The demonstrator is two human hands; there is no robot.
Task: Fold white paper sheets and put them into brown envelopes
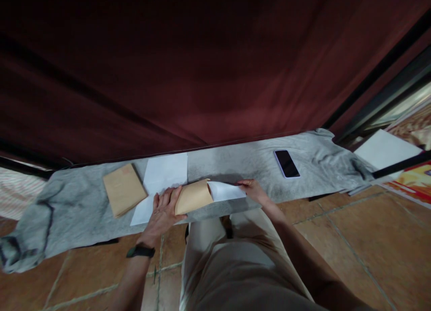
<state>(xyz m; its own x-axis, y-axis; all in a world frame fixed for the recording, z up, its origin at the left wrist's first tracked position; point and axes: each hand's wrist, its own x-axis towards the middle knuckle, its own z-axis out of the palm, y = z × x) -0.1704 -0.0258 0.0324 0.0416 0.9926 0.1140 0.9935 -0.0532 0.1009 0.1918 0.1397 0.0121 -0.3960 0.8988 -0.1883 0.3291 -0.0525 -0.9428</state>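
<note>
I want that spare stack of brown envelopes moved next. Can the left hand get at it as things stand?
Probably yes. The stack of brown envelopes lies uncovered on the grey cloth, just left of the left hand, nothing between them. But that hand is pressing the brown envelope and must release it first.

Left hand: palm down, fingers spread and pressed flat, arm reaching forward.
Left wrist: wears a dark band.
Right hand: fingers pinched at the tips, forearm bare and stretched forward from lower right.
</note>
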